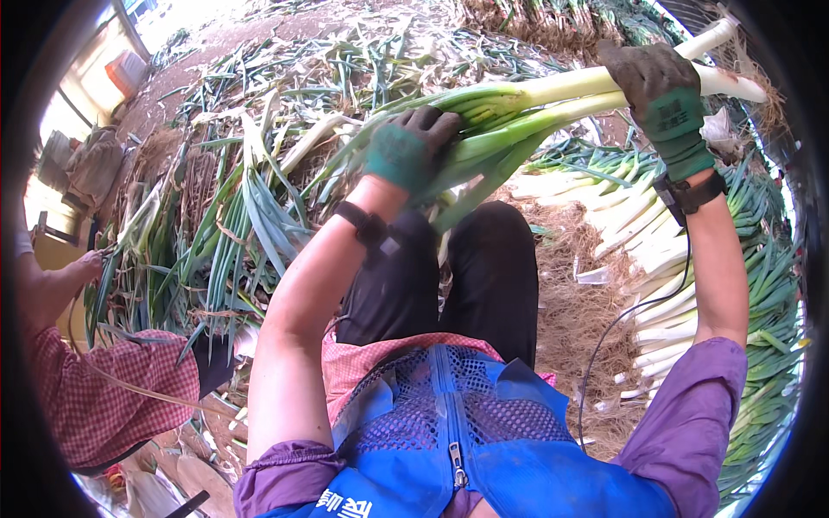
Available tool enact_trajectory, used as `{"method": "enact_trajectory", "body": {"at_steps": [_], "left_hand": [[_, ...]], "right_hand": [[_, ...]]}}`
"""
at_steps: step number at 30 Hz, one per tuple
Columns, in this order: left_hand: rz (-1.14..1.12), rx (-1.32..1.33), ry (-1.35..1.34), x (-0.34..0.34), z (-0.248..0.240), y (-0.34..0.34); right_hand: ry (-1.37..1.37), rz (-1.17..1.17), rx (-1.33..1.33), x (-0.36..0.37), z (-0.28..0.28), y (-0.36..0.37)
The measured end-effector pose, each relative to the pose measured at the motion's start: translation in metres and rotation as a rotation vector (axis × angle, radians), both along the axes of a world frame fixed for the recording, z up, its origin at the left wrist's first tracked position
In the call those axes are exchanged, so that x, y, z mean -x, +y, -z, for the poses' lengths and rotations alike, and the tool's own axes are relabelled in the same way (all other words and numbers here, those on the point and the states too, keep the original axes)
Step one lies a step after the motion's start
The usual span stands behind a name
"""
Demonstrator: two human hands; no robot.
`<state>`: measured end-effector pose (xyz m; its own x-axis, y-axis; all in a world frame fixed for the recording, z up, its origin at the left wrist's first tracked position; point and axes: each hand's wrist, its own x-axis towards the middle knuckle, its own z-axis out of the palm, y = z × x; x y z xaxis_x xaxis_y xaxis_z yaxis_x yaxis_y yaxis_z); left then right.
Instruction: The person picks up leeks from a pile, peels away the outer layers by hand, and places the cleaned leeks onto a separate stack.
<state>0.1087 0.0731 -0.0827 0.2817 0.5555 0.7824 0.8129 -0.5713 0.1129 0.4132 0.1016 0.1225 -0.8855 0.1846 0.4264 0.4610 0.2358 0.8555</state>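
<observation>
Two or so long green onions (pixel 566 86) lie slantwise before me, white root ends toward the upper right and green leaves toward the left. My right hand (pixel 661 95), in a dark-palmed green glove, is closed round their white shafts near the roots. In a matching glove, my left hand (pixel 413 147) is closed on the green leaves, slightly blurred, its fingers partly hidden. Stringy roots (pixel 768 99) hang off the far right ends. Below my right forearm lies a row of trimmed-looking green onions (pixel 665 302) with white shafts and green tops.
Loose leaves and untidy green onions (pixel 250 207) cover the ground at left. A heap of pale roots (pixel 570 319) lies beside my right knee. More bundles (pixel 553 22) rest at the far side. A co-worker's hand (pixel 82 268) and checked apron (pixel 129 380) are close on the left.
</observation>
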Motion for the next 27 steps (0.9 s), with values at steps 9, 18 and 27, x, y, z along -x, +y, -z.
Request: {"method": "enact_trajectory", "body": {"at_steps": [9, 18, 27], "left_hand": [[-0.143, 0.166, 0.099, 0.037, 0.018, 0.013], [-0.08, 0.699, -0.473, 0.222, 0.169, 0.04], [-0.609, 0.782, 0.204, 0.233, 0.184, 0.014]], "right_hand": [[0.031, 0.153, -0.041, -0.046, 0.003, 0.005], [0.495, 1.114, -0.09, -0.196, -0.054, -0.099], [1.075, 1.614, -0.371, -0.404, -0.057, -0.346]]}}
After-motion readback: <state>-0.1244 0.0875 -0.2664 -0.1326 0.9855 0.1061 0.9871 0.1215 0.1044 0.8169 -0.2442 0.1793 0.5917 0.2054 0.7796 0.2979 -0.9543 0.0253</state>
